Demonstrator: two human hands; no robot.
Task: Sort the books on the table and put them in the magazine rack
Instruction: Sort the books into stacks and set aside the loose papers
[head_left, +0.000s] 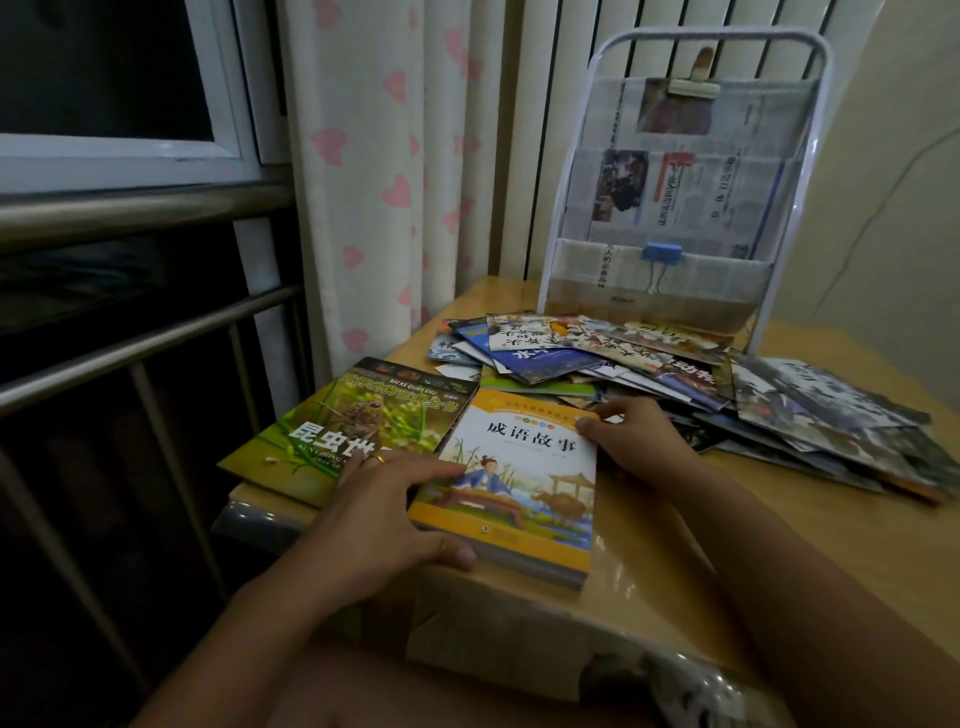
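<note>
A wooden table (675, 561) fills the lower right, its near edge running from 7 o'clock towards 5 o'clock. At 1 o'clock, on the far edge of the table, a white-framed magazine rack (680, 176) stands upright, its see-through pockets holding folded newspapers (691, 192); a blue binder clip (661, 253) sits on the lowest pocket's rim and a pale clip (693, 85) on the top one. To the left, from 10 to 12 o'clock, hangs a white curtain (384, 171) printed with pink hearts, with a window and metal rails beyond it at 9 o'clock.

In front of the rack, from the centre out to 3 o'clock, a loose heap of thin picture books (675, 374) lies fanned across the table. At 8 o'clock of the heap a green insect book (332, 421) lies flat, overhanging the table's left corner. Overlapping its right edge lies a thick orange-bordered storybook (514, 483), face up.

The left hand (384, 509) grips the storybook's near left corner, thumb curled round the bottom edge, fingers spread on the cover, a ring (378, 458) on one finger. The right hand (639, 441) pinches the storybook's far right corner
</note>
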